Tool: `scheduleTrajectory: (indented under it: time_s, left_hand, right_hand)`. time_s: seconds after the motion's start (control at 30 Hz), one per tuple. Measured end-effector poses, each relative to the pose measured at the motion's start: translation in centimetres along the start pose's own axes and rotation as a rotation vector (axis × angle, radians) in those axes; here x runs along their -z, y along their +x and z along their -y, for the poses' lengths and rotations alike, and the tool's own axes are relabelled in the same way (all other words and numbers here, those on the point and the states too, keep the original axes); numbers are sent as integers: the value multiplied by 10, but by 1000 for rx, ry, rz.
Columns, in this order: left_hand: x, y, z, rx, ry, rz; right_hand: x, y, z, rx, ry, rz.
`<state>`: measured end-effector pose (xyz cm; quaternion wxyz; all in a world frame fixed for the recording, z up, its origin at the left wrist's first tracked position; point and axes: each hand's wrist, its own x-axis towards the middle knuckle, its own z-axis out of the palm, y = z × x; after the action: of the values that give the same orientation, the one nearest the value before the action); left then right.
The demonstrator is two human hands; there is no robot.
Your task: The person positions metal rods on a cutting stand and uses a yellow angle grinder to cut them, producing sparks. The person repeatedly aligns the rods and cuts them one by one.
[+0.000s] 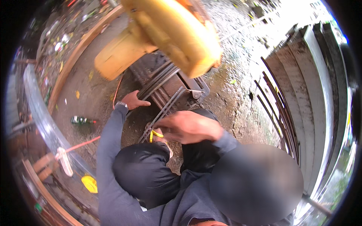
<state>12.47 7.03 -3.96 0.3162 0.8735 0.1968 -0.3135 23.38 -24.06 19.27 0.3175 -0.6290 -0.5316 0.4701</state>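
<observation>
My left hand (135,101), with a band at the wrist, is at the left ends of a bundle of ribbed steel bars (160,80). Its thumb points right, apart from the other fingers, which are partly hidden. Those bars lie across the metal base (175,90) of a yellow cut-off saw (177,37). My right hand (192,126) is smeared by motion above my knees, so its grip does not show. Beside it, more ribbed bars (166,109) slant from the saw base toward my foot (159,136), which has a yellow strap across it.
Long metal channels (301,75) and thin rusty rods (281,109) stand at the right. A green bottle (81,120) lies on the concrete at left. An orange cord (85,143) runs near a yellow object (89,184). A wooden plank (73,60) edges the floor.
</observation>
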Motion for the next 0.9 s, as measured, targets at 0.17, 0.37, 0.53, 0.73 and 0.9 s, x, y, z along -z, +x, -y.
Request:
scheduleTrajectory:
  time_s: [0.17, 0.37, 0.53, 0.73, 0.9]
  left_hand:
    - [-2, 1, 3, 8, 84, 36]
    - [-7, -2, 2, 27, 51, -55]
    - [-12, -1, 0, 2, 101, -56]
    - [-5, -2, -10, 90, 146, -26]
    - [-2, -5, -14, 105, 140, -19]
  right_hand:
    - [53, -77, 52, 20, 158, -117]
    - [57, -89, -45, -418, 251, -315]
    - [57, -38, -233, -520, 400, -1098]
    - [109, 39, -351, -181, 1021, -1305]
    - [125, 60, -380, -273, 1041, -1322]
